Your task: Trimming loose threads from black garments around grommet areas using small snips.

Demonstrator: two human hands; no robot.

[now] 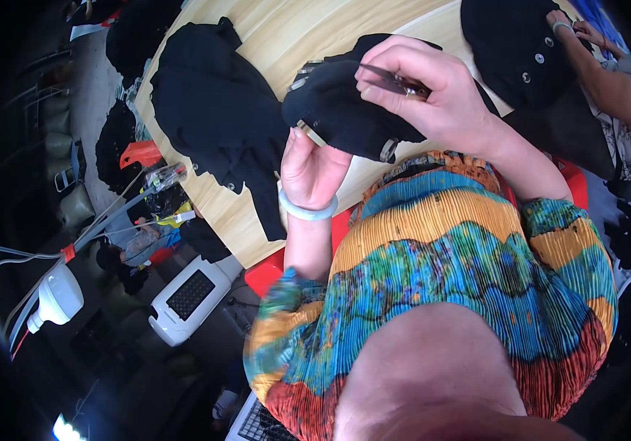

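Note:
A black garment piece (337,103) lies in front of me on the table, partly covered by my right hand. My left hand (312,173), with a pale bangle at the wrist, pinches the garment's near edge beside a small tan, metallic-looking strip (310,134). Similar shiny pieces sit along the cloth's edge, one of them a small silvery piece (387,151) farther right. Above the cloth, my right hand (433,92) is closed around dark thread snips (396,81), their points directed left. Part of the snips is hidden by my fingers.
Another black garment (213,110) is spread to the left on the wooden table (271,29). At the far right, a person's hands (565,26) rest on black cloth (514,44) with round silvery fasteners. A bulb (60,294) on a pole stands at left, near a white plastic object (192,298).

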